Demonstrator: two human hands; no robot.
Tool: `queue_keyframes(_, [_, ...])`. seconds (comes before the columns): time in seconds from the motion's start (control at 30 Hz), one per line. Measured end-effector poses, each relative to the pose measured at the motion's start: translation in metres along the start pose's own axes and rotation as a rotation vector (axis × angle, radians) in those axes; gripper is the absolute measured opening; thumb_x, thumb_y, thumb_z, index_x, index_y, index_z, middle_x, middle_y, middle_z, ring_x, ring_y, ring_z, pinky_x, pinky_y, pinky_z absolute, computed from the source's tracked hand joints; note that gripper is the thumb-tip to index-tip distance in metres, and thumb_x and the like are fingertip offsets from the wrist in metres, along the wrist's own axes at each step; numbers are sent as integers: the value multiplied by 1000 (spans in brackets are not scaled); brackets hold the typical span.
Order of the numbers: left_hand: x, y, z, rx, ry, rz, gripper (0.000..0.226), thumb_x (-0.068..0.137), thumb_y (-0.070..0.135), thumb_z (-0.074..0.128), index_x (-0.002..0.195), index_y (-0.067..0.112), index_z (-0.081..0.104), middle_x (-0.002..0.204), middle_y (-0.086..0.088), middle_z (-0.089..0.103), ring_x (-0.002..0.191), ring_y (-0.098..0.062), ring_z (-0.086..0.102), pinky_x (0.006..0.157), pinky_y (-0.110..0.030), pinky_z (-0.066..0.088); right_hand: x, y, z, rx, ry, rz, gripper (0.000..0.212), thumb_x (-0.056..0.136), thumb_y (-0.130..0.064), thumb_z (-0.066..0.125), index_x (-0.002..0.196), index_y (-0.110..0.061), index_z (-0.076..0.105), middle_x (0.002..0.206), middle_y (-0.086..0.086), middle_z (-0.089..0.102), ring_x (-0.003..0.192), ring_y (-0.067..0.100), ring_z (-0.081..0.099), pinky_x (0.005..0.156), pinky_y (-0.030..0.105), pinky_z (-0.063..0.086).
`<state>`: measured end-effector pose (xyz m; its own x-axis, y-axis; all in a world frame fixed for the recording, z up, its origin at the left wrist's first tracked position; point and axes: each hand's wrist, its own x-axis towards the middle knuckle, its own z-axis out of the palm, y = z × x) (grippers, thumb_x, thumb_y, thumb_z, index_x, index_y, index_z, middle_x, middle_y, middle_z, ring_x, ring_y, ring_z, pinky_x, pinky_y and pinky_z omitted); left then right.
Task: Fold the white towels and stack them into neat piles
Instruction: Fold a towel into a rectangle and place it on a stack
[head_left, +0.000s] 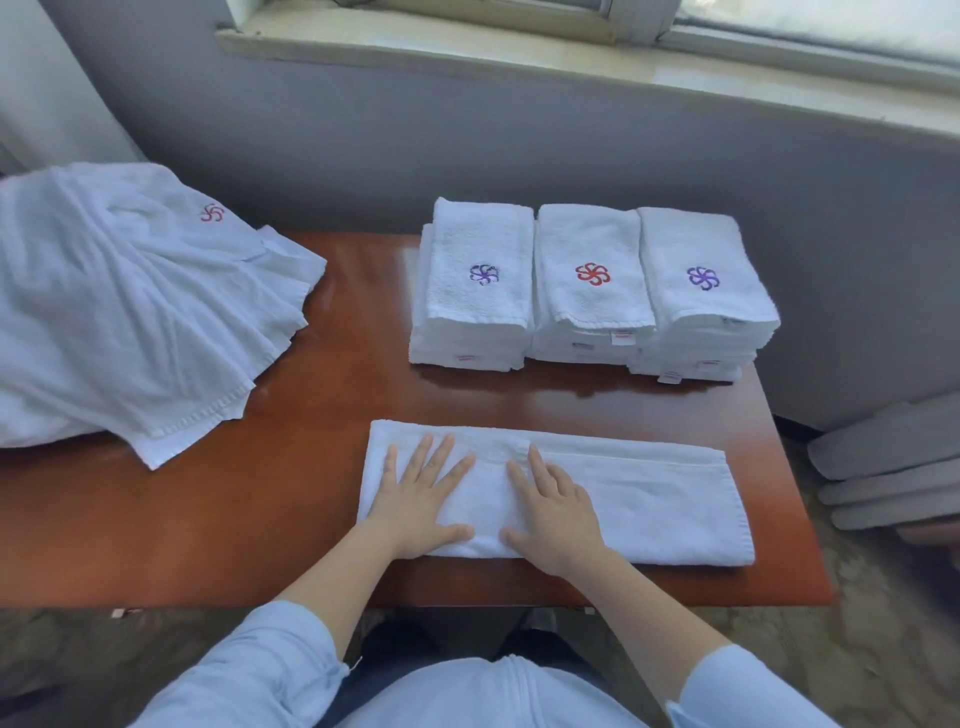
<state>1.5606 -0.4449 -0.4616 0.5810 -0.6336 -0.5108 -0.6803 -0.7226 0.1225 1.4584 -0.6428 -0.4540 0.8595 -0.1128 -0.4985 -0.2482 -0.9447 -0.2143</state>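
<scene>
A white towel (644, 499), folded into a long strip, lies along the front of the wooden table (311, 415). My left hand (421, 499) presses flat on the strip's left end with fingers spread. My right hand (553, 512) lies flat beside it near the strip's middle. Three piles of folded white towels stand in a row at the back: the left pile (475, 291) with a purple flower logo, the middle pile (592, 280) with a red one, the right pile (701, 291) with a purple one.
A heap of unfolded white towels (119, 312) covers the table's left side and hangs past its edge. A grey wall and window sill (519, 47) run behind the table. Grey cushions (893, 462) lie on the floor to the right.
</scene>
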Motion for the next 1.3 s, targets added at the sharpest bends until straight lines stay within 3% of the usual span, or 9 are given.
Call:
queue_keyframes(0.37, [-30, -95, -3, 7, -47, 3, 89, 90, 75, 32, 148, 41, -27, 154, 5, -41, 142, -24, -38, 112, -61, -20, 29, -100, 6, 37, -21, 52, 102, 79, -53, 58, 155, -34, -8, 164, -2, -20, 150, 28, -1, 116, 45, 18])
queue_keyframes(0.5, [-23, -90, -19, -13, -61, -37, 98, 84, 70, 51, 152, 45, -15, 162, -1, -18, 149, -30, -18, 113, -66, -6, 33, -105, 4, 46, -31, 78, 104, 77, -52, 60, 155, -34, -7, 164, -2, -17, 150, 29, -1, 115, 47, 18])
queue_keyframes(0.6, [-15, -82, -35, 16, -97, -56, 97, 82, 67, 56, 154, 44, -5, 161, -6, -2, 148, -33, -2, 113, -66, -1, 26, -96, -1, 211, 5, 61, 87, 85, -46, 57, 157, -36, 8, 166, -4, -8, 150, 25, 7, 114, 43, 24])
queue_keyframes(0.73, [-5, -61, -46, -4, 111, 17, 72, 89, 56, 52, 152, 40, 21, 147, -1, 29, 138, -23, 26, 119, -53, 9, 6, -71, -8, 485, 251, 133, 63, 94, -31, 57, 152, -34, 32, 163, -8, 17, 148, 13, 20, 112, 32, 32])
queue_keyframes(0.83, [3, -27, -47, -175, 247, 97, 60, 93, 42, 52, 150, 37, 33, 136, 4, 43, 128, -18, 37, 105, -33, 35, -8, -43, -16, 526, 365, 266, 56, 95, -26, 57, 148, -28, 39, 159, -5, 31, 146, 14, 27, 115, 35, 30])
queue_keyframes(0.9, [8, 0, -47, -240, 235, 137, 57, 95, 37, 51, 149, 36, 34, 134, 5, 45, 128, -17, 39, 96, -31, 43, -18, -21, -22, 567, 402, 358, 55, 94, -23, 58, 147, -26, 41, 156, -4, 36, 143, 16, 31, 115, 37, 31])
queue_keyframes(1.2, [31, 100, -47, -338, 65, 239, 51, 98, 29, 49, 147, 36, 38, 134, 4, 53, 122, -16, 49, 94, -35, 48, -52, 58, -21, 448, 304, 490, 66, 91, -31, 58, 151, -25, 32, 155, -3, 34, 143, 22, 27, 115, 41, 25])
queue_keyframes(1.3, [39, 128, -47, -427, 32, 210, 45, 98, 27, 49, 142, 35, 46, 131, 5, 57, 115, -14, 54, 92, -29, 48, -57, 79, -17, 598, 212, 522, 72, 91, -29, 57, 154, -23, 22, 158, 1, 23, 142, 26, 25, 108, 43, 35])
